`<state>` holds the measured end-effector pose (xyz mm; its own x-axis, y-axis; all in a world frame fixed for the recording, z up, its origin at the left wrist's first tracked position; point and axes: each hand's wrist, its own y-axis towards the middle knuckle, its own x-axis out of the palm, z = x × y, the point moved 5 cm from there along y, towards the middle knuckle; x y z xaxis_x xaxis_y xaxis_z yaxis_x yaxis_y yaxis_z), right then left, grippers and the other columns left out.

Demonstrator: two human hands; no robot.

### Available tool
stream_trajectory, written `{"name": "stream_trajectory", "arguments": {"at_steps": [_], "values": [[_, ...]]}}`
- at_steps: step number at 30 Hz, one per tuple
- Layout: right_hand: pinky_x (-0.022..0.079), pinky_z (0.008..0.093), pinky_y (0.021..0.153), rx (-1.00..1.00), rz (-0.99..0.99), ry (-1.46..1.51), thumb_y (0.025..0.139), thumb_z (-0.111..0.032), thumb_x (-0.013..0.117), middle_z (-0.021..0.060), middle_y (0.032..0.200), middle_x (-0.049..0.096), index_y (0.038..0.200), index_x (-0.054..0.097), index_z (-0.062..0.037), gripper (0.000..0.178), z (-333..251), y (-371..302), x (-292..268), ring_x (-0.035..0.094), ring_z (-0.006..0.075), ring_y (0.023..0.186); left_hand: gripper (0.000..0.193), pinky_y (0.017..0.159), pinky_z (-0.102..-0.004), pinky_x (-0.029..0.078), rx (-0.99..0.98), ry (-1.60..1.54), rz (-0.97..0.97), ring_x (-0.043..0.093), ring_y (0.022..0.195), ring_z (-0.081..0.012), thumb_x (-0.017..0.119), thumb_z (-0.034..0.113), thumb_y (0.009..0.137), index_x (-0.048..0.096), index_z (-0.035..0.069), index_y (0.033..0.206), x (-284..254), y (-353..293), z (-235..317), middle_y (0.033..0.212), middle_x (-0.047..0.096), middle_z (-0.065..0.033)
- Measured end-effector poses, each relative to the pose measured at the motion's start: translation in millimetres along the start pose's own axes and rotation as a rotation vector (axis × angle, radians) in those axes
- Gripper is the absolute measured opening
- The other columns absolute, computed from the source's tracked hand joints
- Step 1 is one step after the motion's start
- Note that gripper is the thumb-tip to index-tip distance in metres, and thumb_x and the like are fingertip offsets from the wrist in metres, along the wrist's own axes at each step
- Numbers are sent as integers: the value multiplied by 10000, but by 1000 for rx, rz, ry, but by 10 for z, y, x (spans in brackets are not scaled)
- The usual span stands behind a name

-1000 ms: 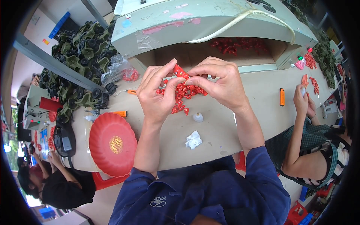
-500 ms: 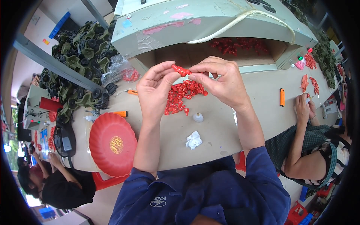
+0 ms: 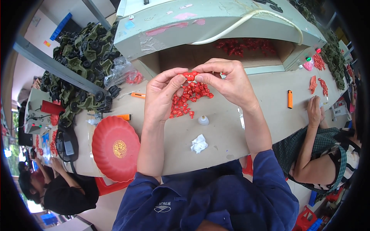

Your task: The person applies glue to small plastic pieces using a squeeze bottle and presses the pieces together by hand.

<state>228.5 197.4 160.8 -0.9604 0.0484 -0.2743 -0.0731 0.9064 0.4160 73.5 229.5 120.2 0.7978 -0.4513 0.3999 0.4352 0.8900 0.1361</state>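
A small red plastic part [image 3: 190,75] is pinched between the thumb and forefinger tips of the left hand [image 3: 163,96] and those of the right hand [image 3: 227,81], raised above the worktable [image 3: 254,115]. The remaining fingers are curled loosely. Directly beneath, a heap of similar red parts [image 3: 189,101] is spread on the table, with a small white cap [image 3: 203,120] and a crumpled white scrap [image 3: 199,143] nearer the body. A red dish [image 3: 115,148] lies to the left. The step in hand is judged to be fitting or separating the piece; steady opposed fingertip pressure is called for next
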Motion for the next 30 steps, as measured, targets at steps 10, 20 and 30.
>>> {"name": "stream_trajectory", "arguments": {"at_steps": [10,20,30], "values": [[418,218,509,-34,-34,83,775,-58,626,63,722,622,894,662,6,139,32,17,9,546,84,600,177,530,-189,398,-16,-25,2,551,675,-94,569,79,848,612,4,1003,-21,4,-13,835,634,-84],[405,210,491,5,-28,64,779,-73,623,56,702,626,884,664,6,137,13,3,-67,527,65,575,175,538,-178,421,-103,9,-80,545,635,-72,591,63,828,585,3,992,129,-30,64,800,631,-73],[467,224,652,237,-89,289,788,-20,616,69,813,638,901,654,23,127,10,-844,78,585,103,748,146,607,-208,499,-238,-34,-65,611,695,-127,592,0,807,571,-29,949,212,-689,-167,827,633,-113]]}}
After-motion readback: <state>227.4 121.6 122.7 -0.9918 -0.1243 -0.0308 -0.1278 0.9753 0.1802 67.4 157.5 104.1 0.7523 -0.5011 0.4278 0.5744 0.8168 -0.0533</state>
